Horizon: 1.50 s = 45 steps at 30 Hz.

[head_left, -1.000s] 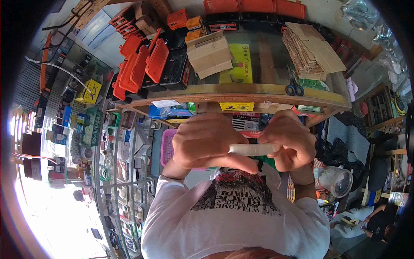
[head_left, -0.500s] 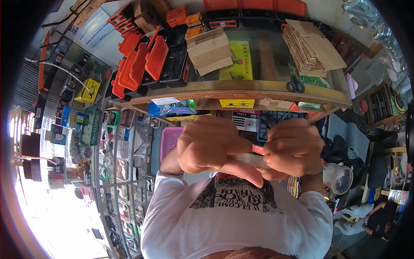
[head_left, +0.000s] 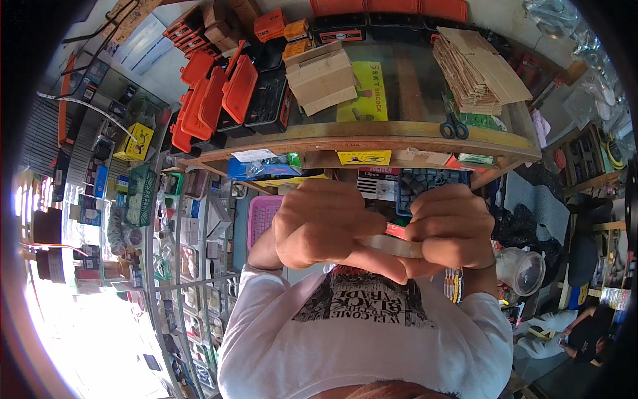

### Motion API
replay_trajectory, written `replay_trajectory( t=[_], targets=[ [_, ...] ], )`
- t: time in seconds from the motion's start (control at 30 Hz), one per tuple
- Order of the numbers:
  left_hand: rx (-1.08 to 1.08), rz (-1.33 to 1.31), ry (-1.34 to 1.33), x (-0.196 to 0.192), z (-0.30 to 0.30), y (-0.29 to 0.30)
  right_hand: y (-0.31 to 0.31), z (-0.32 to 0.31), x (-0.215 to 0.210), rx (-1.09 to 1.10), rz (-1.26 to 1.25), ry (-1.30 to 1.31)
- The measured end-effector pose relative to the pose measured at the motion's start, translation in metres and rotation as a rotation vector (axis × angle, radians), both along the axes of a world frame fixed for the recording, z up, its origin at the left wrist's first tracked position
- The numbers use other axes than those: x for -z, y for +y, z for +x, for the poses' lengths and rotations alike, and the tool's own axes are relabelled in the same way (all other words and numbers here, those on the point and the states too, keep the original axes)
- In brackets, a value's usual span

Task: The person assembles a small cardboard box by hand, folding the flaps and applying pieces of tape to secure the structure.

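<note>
Two curled hands (head_left: 325, 226) (head_left: 453, 229) grip one pale strip (head_left: 397, 247), one pair of scissors (head_left: 452, 122) beyond.

1. Shirt (head_left: 359, 359): white, plain across the shoulders, with soft creases and grey shading over the body.
2. Print (head_left: 365, 302): a broad dark panel on the shirt's front, with block lettering that appears upside down from above, a ragged lower edge and red patches on the side away from the head.
3. Left sleeve (head_left: 260, 292): white like the shirt, short, ending in a loose edge on the arm.
4. Right sleeve (head_left: 484, 316): also white, short and loose.
5. Left hand (head_left: 322, 229) and right hand (head_left: 452, 229): bare, like both forearms.
</note>
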<state>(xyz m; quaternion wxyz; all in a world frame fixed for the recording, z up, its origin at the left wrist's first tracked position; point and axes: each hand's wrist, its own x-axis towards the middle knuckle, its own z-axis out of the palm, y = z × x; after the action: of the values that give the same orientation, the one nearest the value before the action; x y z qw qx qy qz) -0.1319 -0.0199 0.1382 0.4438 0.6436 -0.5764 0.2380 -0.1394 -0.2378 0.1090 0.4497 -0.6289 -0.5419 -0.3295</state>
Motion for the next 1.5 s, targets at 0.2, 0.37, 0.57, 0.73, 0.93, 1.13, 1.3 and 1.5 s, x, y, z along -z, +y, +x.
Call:
replay_trajectory(
  t=[0.2, 0.37, 0.57, 0.73, 0.93, 1.13, 1.3, 1.5],
  targets=[
    [-0.082, -0.158, 0.095, 0.011, -0.004, 0.001, -0.002, 0.006, -0.018, -0.119, 0.012, 0.128],
    [-0.176, -0.076, 0.134, 0.004, -0.007, 0.005, -0.012, 0.008, -0.021, -0.121, -0.074, 0.078],
    [-0.005, -0.136, 0.078, 0.008, 0.004, 0.002, -0.018, 0.010, -0.029, -0.128, -0.097, 0.108],
    [-0.059, -0.119, 0.073, 0.011, 0.004, 0.006, -0.015, 0.006, -0.047, -0.074, -0.226, 0.128],
    [-0.121, -0.123, -0.056, 0.006, 0.005, 0.000, -0.016, 0.006, -0.035, 0.008, -0.170, 0.050],
    [-0.138, -0.080, -0.037, 0.000, 0.001, -0.001, -0.014, 0.012, -0.025, -0.037, -0.110, -0.067],
    [-0.119, -0.002, -0.035, -0.005, 0.002, 0.002, -0.016, 0.011, -0.024, -0.063, -0.108, 0.008],
    [-0.024, -0.172, 0.069, 0.011, 0.006, 0.000, -0.020, 0.015, -0.035, -0.149, -0.203, 0.135]
  ],
)
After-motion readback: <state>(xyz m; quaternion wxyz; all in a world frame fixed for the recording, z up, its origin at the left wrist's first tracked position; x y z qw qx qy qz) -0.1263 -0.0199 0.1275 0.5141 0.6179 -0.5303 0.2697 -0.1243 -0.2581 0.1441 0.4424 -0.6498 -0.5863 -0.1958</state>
